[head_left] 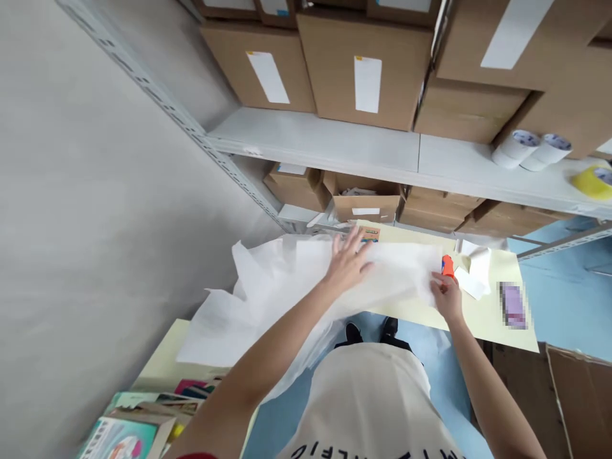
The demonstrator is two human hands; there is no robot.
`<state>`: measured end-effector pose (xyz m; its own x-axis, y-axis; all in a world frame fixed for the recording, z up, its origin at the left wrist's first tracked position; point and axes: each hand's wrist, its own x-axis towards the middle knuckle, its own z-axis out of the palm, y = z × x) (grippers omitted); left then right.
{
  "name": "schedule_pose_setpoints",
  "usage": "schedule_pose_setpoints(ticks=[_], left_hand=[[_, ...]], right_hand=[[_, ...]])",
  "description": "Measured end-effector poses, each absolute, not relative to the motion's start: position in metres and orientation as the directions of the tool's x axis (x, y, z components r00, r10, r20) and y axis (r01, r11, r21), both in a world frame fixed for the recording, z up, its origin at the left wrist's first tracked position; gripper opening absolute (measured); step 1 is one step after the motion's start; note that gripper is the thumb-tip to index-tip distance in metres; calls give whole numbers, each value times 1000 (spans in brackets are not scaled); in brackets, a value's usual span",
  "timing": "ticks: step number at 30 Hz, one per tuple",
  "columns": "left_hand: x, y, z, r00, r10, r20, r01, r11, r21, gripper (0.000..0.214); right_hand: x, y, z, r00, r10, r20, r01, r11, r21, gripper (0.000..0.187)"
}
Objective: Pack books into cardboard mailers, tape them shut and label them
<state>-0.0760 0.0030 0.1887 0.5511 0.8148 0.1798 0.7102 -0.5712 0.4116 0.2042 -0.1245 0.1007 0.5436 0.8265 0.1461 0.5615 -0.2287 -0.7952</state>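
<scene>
You are having the white sheet (301,280) across the pale yellow table (488,319); it is lying fairly flat between your two hands, while on the left it is bunching into folds near the wall (143,210) and is hanging over the near edge. Your left hand (348,261) is spreading its fingers over the sheet, palm down; it is gripping nothing and seems to be resting only lightly. Your right hand (448,296) is closing thumb and fingers at the right end of the sheet, and seems to be pinching this edge; the orange tool (447,266) is lying just beyond these fingers, and I cannot tell if they are touching it.

The sheet is looking thin, soft and slightly see-through; so I am judging it very light, without stiffness, easy to crease and probably easy to tear; it may also be sliding on the smooth table if only one end is held. For this reason you are choosing well with a flat palm in the middle and a pinch at the edge; a corner with a wide pinch should be serving better than one fingertip, and the hanging folds are perhaps pulling by their own weight.
</scene>
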Motion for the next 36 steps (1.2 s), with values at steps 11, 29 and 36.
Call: schedule_pose_setpoints(ticks=[11, 29, 36], left_hand=[[-22, 0, 93, 667, 733, -133, 694, -547, 467, 47], [-7, -44, -30, 405, 742, -535, 896, -437, 72, 71], [-17, -35, -38, 366, 744, -559, 922, -372, 108, 72]], right_hand=[[224, -173, -15, 546, 836, -54, 467, -357, -809, 40], [221, -181, -61, 19, 959, -282, 894, -142, -425, 66], [220, -176, -65, 16, 942, -336, 877, -175, -448, 83]])
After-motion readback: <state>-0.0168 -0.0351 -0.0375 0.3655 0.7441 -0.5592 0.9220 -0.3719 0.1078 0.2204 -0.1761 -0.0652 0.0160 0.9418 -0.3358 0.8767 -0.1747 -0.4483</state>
